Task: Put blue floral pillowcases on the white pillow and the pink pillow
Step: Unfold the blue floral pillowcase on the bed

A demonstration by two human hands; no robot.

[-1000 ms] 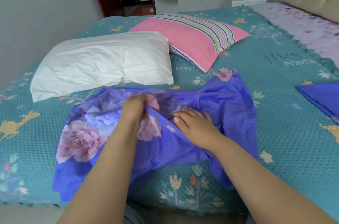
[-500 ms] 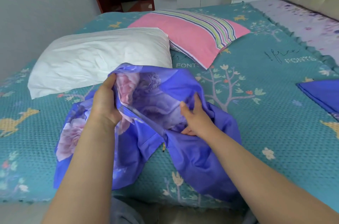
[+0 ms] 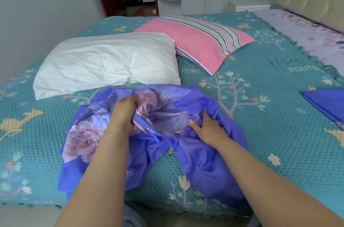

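Since both pillows lie bare on the bed [image 3: 260,96], the task is judged to be at its first stage: no case is fitted yet, and two fittings remain.

Left to right:

- White pillow [image 3: 108,63], far left of the pair: plump, soft, plain cloth finely creased, one corner dimpled. Uncovered.
- Blue floral pillowcase [image 3: 83,133], just in front of the white pillow and hanging over the near bed edge: thin, limp, smooth-woven fabric, printed with large pink peonies on blue, bunched and folded into a loose mouth.
- Left hand [image 3: 123,113]: fingers curled round a gathered edge of the case, which is gripped and raised slightly.
- Right hand [image 3: 208,130]: laid in the folds at the opening; whether cloth is pinched under it cannot be told.
- Pink pillow [image 3: 195,44], behind and to the right, its corner tucked behind the white one: flatter, a band of multicoloured stripes across one end. Uncovered.
- Second blue cloth [image 3: 325,104], far right, flat and folded; taken to be the other pillowcase, though no print is seen.

Bedspread noted as teal, waffle-textured, with tree and deer motifs.
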